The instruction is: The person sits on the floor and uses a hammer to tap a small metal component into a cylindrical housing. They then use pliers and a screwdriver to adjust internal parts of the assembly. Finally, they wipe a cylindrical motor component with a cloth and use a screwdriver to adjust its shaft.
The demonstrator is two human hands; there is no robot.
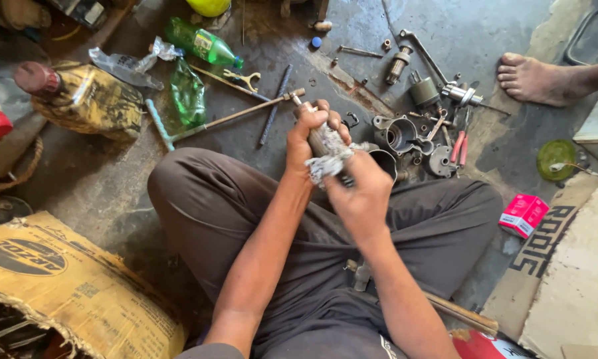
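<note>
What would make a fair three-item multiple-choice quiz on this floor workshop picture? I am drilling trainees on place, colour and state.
1. Where does the small red box lie?
A. by the right knee
B. on the yellow canister
C. in the left hand

2. What colour are the pliers' handles?
A. blue
B. red
C. white

3. How does the left hand stand?
A. flat on the floor
B. open in the air
C. closed round a metal part

Key: 1 A, it sits on the floor beside that knee; 2 B, both grips look red; 3 C, fingers wrap it while the right hand presses a rag.
</note>
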